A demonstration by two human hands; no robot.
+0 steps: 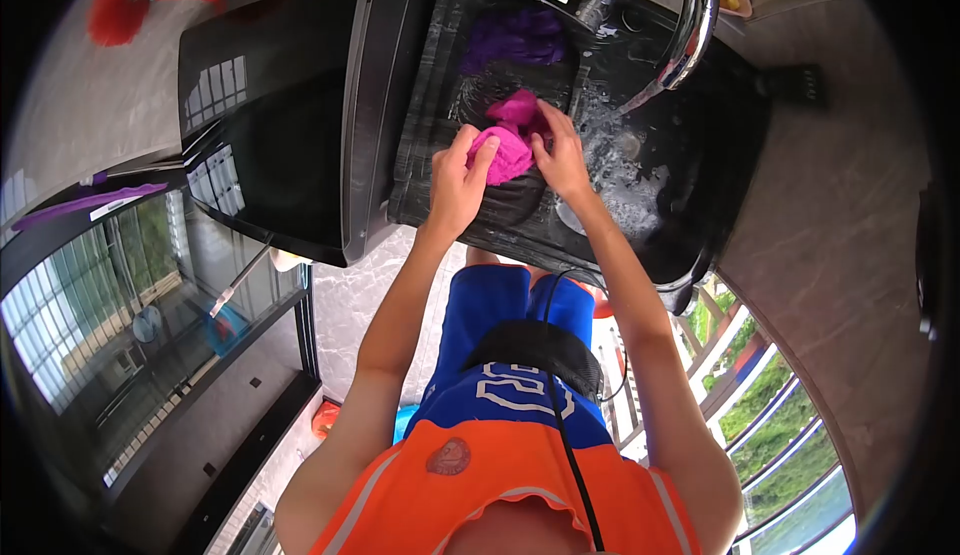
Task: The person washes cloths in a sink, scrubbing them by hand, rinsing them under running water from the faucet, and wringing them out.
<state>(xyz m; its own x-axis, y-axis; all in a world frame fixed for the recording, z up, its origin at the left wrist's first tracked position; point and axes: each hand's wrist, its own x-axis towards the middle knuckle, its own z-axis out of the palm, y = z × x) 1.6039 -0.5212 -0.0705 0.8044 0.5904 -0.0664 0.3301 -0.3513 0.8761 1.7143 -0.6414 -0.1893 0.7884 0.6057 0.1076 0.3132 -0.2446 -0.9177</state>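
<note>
Hands [457, 185], half-curled, hold 1 bunched pink cloth [508, 159].

On my feed, the lower frame shows an orange sleeveless jersey [525, 460] with pale piping [362, 500], a round badge [448, 457], a blue panel [455, 415] bearing white-outlined figures [500, 392], blue shorts [487, 300], a black waist pack [525, 347] and a thin black cable [569, 455]

Both bare arms [641, 300] reach forward, left hand [460, 183] closed in a pinch, right hand [564, 163] curled nearby.
</note>
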